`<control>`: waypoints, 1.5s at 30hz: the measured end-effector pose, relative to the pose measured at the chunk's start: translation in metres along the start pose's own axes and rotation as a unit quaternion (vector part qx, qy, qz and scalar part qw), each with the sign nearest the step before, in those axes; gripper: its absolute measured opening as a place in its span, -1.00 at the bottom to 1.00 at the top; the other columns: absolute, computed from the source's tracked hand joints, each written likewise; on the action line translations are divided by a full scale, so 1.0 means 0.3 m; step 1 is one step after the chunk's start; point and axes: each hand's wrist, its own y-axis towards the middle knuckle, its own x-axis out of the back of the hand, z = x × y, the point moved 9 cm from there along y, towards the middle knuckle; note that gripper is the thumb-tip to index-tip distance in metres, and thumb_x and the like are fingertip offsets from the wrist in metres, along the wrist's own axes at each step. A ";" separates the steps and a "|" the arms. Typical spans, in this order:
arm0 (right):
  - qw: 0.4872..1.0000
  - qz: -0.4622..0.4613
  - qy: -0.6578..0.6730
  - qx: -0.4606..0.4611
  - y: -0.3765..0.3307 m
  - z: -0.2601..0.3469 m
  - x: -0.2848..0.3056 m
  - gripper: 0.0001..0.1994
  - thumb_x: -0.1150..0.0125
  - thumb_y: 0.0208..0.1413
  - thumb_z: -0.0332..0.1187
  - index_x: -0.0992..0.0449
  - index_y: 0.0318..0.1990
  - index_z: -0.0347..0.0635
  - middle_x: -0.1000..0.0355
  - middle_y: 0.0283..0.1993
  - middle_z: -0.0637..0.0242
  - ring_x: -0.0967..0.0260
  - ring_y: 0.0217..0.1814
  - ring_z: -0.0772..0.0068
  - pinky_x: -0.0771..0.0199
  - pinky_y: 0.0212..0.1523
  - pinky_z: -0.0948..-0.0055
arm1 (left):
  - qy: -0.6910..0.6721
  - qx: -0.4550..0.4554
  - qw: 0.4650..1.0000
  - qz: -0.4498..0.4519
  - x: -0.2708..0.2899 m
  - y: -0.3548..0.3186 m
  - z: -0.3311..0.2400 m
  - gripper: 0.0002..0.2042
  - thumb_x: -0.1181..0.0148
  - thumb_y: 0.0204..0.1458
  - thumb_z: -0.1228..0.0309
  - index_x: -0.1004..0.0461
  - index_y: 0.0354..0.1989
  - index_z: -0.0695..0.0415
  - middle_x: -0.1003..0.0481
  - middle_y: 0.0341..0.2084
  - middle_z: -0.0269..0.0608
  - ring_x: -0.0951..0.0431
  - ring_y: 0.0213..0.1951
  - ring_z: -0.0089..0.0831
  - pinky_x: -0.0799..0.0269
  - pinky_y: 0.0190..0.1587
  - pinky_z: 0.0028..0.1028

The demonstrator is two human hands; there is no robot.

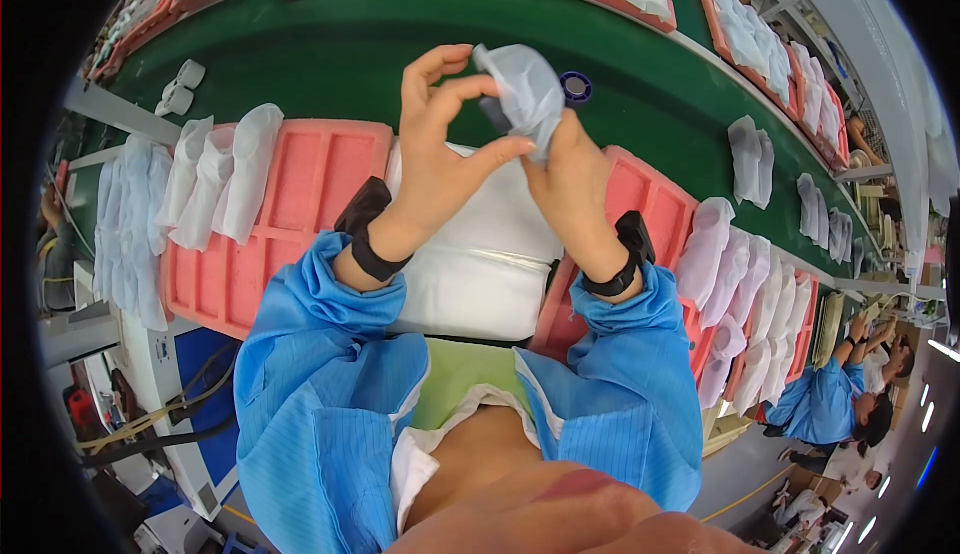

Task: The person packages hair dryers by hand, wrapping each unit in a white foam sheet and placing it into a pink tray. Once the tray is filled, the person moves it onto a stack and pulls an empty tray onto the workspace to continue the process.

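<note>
Above the green bench I hold up a small item in a thin translucent white bag [532, 89]. Something dark shows at its left side, but its kind cannot be made out. My left hand [437, 144] grips the left side of the bag between thumb and bent fingers. From the lower right my right hand [568, 179] is closed on the bag's edge, its fingers partly hidden. Under my wrists lies a pile of flat white bags [470, 294].
A pink foam tray [290, 179] with several wrapped items stands left, and another pink tray [645, 194] right. A blue-rimmed roll [575, 87] and white rolls [180, 89] sit on the green bench [400, 14]. Wrapped pieces [750, 162] lie farther right; co-workers [820, 399] are beyond.
</note>
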 end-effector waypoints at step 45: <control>0.928 -0.021 0.366 -0.074 0.056 -0.320 0.418 -0.46 -0.39 -0.41 -0.47 -0.43 -0.10 -0.29 -0.43 -0.27 0.35 -0.38 -0.23 0.49 -0.39 -0.16 0.53 | -0.236 0.352 0.860 0.283 -0.283 -0.216 0.289 -0.89 -0.29 0.00 0.39 -0.55 -0.45 0.16 -0.50 -0.54 -0.43 -0.35 -0.51 -0.67 -0.28 -0.47 -0.58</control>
